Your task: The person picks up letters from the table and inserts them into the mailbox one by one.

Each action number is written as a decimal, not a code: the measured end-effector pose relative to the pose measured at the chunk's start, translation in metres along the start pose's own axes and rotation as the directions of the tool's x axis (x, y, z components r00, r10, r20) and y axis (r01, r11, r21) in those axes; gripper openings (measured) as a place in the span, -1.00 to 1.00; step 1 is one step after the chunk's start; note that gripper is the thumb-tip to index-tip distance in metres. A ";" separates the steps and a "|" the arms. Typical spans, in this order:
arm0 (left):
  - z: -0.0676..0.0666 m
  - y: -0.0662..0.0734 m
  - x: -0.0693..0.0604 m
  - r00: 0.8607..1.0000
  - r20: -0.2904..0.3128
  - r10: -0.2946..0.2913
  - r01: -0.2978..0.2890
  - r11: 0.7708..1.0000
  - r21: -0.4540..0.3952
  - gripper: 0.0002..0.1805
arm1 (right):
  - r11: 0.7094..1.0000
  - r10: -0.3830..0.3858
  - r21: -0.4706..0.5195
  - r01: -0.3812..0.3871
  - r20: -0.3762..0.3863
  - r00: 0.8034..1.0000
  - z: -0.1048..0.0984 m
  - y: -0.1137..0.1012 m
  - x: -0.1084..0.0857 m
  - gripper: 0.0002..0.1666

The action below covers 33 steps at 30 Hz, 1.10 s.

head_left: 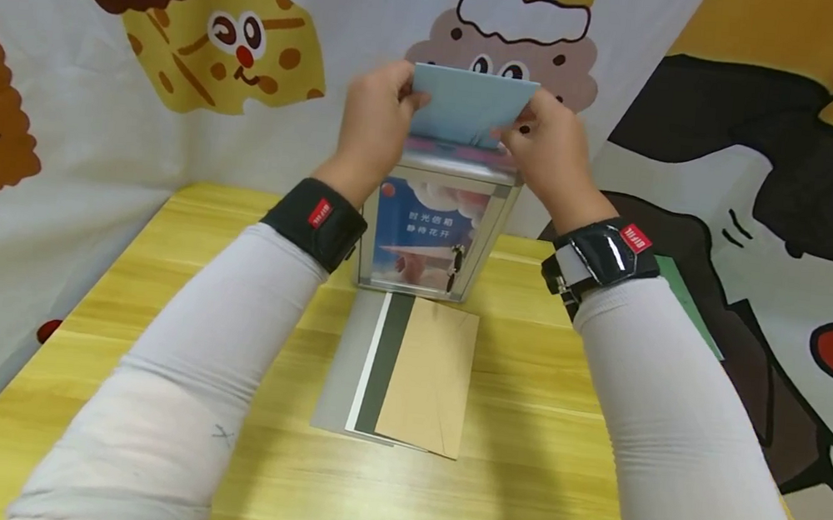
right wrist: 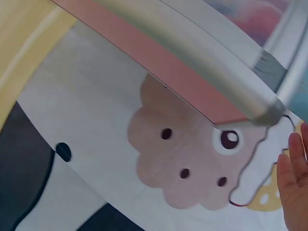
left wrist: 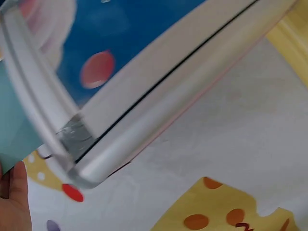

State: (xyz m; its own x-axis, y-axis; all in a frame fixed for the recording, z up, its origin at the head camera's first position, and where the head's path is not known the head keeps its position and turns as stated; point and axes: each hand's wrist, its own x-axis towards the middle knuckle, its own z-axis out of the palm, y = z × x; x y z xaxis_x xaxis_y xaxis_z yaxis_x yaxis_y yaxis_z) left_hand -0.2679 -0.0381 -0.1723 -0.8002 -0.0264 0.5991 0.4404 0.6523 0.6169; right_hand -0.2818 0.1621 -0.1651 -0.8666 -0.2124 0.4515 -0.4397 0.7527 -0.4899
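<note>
A light blue envelope [head_left: 473,102] stands upright over the top of a clear-fronted, silver-framed letter box [head_left: 433,203]. My left hand [head_left: 375,122] pinches its left edge, thumb on the near face. At the right edge, my right hand [head_left: 554,148] pinches it the same way. The lower edge meets the box's top; whether it is inside a slot I cannot tell. In the left wrist view the box's corner [left wrist: 79,137] fills much of the picture, with the left hand [left wrist: 17,202] at the edge. The right wrist view shows the right hand [right wrist: 294,178] beside the box frame [right wrist: 231,82].
In front of the box, several envelopes lie fanned on the yellow wood-grain table [head_left: 275,481], a tan envelope [head_left: 428,378] uppermost. A green flat sheet [head_left: 684,298] lies beyond the right forearm. Cartoon-printed cloth [head_left: 247,143] hangs behind and at the sides.
</note>
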 end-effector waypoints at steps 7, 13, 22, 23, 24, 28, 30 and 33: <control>0.014 -0.020 0.001 0.991 0.074 -0.112 0.114 0.993 -0.021 -0.78 | 0.995 -0.093 -0.055 0.088 -0.097 0.991 -0.007 -0.009 -0.004 -0.60; 0.019 -0.025 0.001 0.974 0.116 -0.193 0.194 0.981 0.005 -0.83 | 0.963 -0.237 -0.159 0.217 -0.119 0.964 0.000 -0.006 0.000 -0.74; 0.016 -0.011 0.004 0.970 0.203 -0.136 0.124 0.990 0.071 -0.70 | 0.977 -0.139 -0.179 0.120 -0.097 0.986 0.014 0.004 0.002 -0.74; 0.017 -0.012 0.004 0.969 0.215 -0.120 0.102 0.990 0.093 -0.71 | 0.977 -0.125 -0.183 0.107 -0.091 0.988 0.016 0.006 0.002 -0.74; 0.018 -0.014 0.004 0.968 0.227 -0.108 0.085 0.990 0.111 -0.71 | 0.978 -0.109 -0.186 0.092 -0.082 0.991 0.018 0.007 0.001 -0.74; 0.021 -0.020 0.004 0.959 0.264 -0.098 0.056 0.985 0.164 -0.70 | 0.978 -0.088 -0.195 0.075 -0.063 0.994 0.027 0.013 0.000 -0.73; 0.021 -0.022 0.004 0.956 0.276 -0.103 0.050 0.979 0.195 -0.70 | 0.974 -0.108 -0.208 0.092 -0.064 0.992 0.031 0.014 0.000 -0.73; 0.021 -0.023 0.006 0.950 0.291 -0.113 0.036 0.965 0.259 -0.71 | 0.965 -0.137 -0.236 0.117 -0.070 0.988 0.035 0.015 0.000 -0.73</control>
State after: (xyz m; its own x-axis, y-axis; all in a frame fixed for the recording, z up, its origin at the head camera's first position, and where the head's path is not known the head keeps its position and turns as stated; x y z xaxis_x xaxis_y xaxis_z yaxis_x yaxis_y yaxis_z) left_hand -0.2913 -0.0370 -0.1940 -0.9286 0.1213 0.3508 0.2909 0.8248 0.4849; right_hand -0.2963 0.1514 -0.1981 -0.7795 -0.2698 0.5653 -0.4701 0.8484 -0.2434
